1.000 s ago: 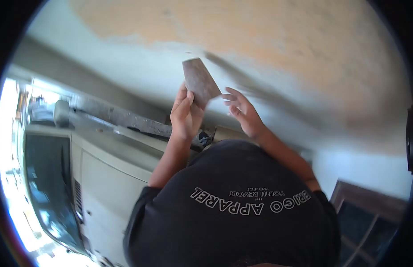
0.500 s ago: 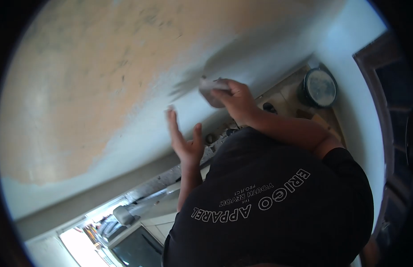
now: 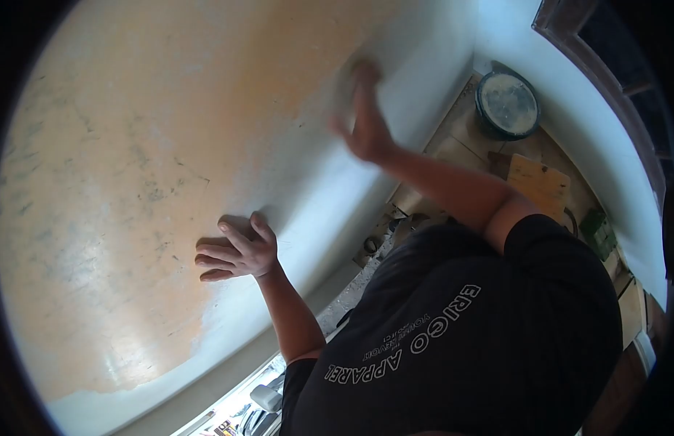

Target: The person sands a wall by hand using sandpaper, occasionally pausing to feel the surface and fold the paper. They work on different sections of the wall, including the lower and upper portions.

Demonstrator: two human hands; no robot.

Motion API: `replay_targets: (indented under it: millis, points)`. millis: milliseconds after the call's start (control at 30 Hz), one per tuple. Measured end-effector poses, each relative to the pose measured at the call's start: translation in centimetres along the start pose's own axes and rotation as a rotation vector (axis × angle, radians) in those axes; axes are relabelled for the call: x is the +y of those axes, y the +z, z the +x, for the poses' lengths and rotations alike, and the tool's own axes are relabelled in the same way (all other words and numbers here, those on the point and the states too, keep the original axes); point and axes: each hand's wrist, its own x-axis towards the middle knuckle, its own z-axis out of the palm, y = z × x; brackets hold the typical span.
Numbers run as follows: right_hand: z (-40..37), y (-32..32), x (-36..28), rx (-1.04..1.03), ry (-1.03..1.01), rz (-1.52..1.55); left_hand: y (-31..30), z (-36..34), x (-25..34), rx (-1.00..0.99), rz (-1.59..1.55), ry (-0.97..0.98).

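My left hand lies flat with spread fingers on the wall, on its orange-tan, dark-marked area near the border with the white part. My right hand is higher and to the right, up against the wall and smeared by motion. A grey-brown piece of sandpaper seems to be under its fingers as a faint blur. Its outline and the exact grip are hard to make out.
A dark round bucket with pale, dusty contents stands in the corner. Near it on the floor are a yellowish board and a green object. A dark brown frame is on the right-hand wall.
My left hand has gone from raised in the air to flat on the wall, lower left. The right hand, holding the sandpaper earlier, has moved up to the wall. The view has shifted.
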Motion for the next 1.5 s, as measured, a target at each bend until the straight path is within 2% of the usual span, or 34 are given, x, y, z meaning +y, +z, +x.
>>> replay_targets:
  millis: [33, 67, 100, 167, 200, 233, 300, 333, 367, 433, 467, 500, 567, 600, 700, 733, 833, 867, 900, 967, 1000, 1033, 1100, 1133, 1167, 1233, 1300, 1367, 1400, 1433, 1500]
  points:
    - [2.1, -0.1, 1.2, 0.216, 0.122, 0.115, -0.2, -0.1, 0.0, 0.004, 0.007, -0.005]
    - [4.1, -1.2, 0.8, 0.301, 0.279, 0.289, -0.2, -0.2, -0.1, -0.007, 0.013, -0.005]
    - [1.8, -0.3, 0.4, 0.292, 0.297, 0.294, -0.8, -0.5, -0.3, -0.024, 0.017, 0.006]
    - [-3.7, 1.6, -2.0, -0.044, -0.120, -0.117, -0.5, -0.2, -0.1, -0.028, 0.039, -0.009]
    - [-5.1, 0.8, -3.7, -0.220, -0.066, -0.026, -0.5, -0.1, -0.2, -0.022, 0.034, -0.004]
    - [-4.4, 0.9, -2.9, -0.212, -0.072, -0.024, -0.3, 0.0, -0.4, -0.012, 0.036, -0.002]
    - [-2.2, 1.3, 0.0, 0.059, -0.105, -0.159, -0.3, -0.3, -0.3, -0.001, 0.017, 0.004]
    - [-0.1, 1.2, 0.1, 0.202, 0.106, -0.021, -0.4, -0.1, -0.2, -0.003, 0.025, 0.006]
    - [-1.3, 1.3, -1.3, 0.196, 0.141, -0.012, -0.8, -0.3, -0.5, -0.027, 0.024, 0.035]
    - [-2.8, 1.2, -4.3, -0.181, -0.321, -0.169, -0.6, 0.0, -0.3, -0.015, 0.039, 0.026]
    - [-3.2, 0.3, -5.1, -0.453, -0.432, -0.100, -0.6, 0.2, -0.2, -0.014, 0.036, 0.028]
    - [-2.3, 0.5, -4.9, -0.440, -0.434, -0.100, -0.7, 0.3, -0.3, -0.003, 0.036, 0.034]
    - [0.1, 1.2, -3.9, 0.019, -0.266, -0.308, -0.5, 0.1, -0.3, -0.012, 0.020, 0.035]
    - [0.1, 1.3, -4.3, 0.012, -0.269, -0.301, -0.3, -0.1, -0.3, -0.010, 0.014, 0.026]
    - [-0.5, 0.7, -5.7, -0.429, -0.695, -0.106, -0.5, -0.1, -0.4, -0.020, 0.016, 0.027]
    - [0.1, 0.8, -5.6, -0.413, -0.693, -0.112, -0.5, 0.0, -0.4, -0.014, 0.032, 0.041]
    - [3.4, 1.2, -4.4, 0.261, -0.252, -0.200, -0.3, 0.0, -0.3, 0.002, 0.012, 0.029]
    - [4.2, 2.2, -5.0, 0.556, -0.081, 0.058, -0.3, -0.2, -0.4, -0.006, 0.036, 0.016]
    - [3.4, 2.0, -4.8, 0.543, -0.090, 0.066, -0.5, -0.5, -0.1, -0.010, 0.049, 0.004]
    - [0.5, 0.9, -4.0, -0.195, -0.814, -0.213, -0.7, -0.3, -0.4, -0.038, 0.028, 0.022]
    - [1.5, 0.1, -3.7, -0.271, -0.801, -0.245, -0.7, -0.2, -0.3, -0.010, 0.021, 0.038]
    - [3.7, -0.6, -4.3, -0.252, -0.810, -0.260, -0.4, -0.1, -0.3, 0.001, 0.024, 0.030]
    - [7.3, -1.1, -5.5, 0.337, -0.012, -0.004, -0.3, 0.0, -0.2, 0.017, 0.024, 0.022]
    - [8.2, 0.6, -5.7, 0.584, -0.139, -0.106, -0.5, 0.0, 0.0, 0.015, 0.031, 0.007]
    - [7.4, 0.3, -5.4, 0.579, -0.149, -0.104, -0.4, 0.1, 0.0, 0.013, 0.029, 0.002]
    - [5.5, -1.6, -5.5, -0.271, -1.061, -0.277, -0.8, 0.3, -0.4, 0.030, 0.018, 0.014]
    - [7.7, -1.7, -5.3, -0.173, -1.042, -0.392, -0.3, 0.2, -0.2, 0.041, 0.030, 0.015]
    - [10.0, -1.4, -7.2, 0.478, -0.129, -0.085, -0.4, 0.0, -0.3, 0.038, 0.032, 0.004]
    - [9.0, -1.1, -7.5, 0.374, -0.341, -0.189, -0.4, 0.1, -0.1, 0.034, 0.025, -0.003]
    - [9.0, -1.6, -7.4, 0.382, -0.352, -0.188, -0.6, 0.4, -0.1, 0.023, 0.015, 0.006]
    - [7.8, -2.4, -7.6, -0.281, -0.986, -0.351, -1.1, 0.4, -0.3, 0.025, 0.016, 0.023]
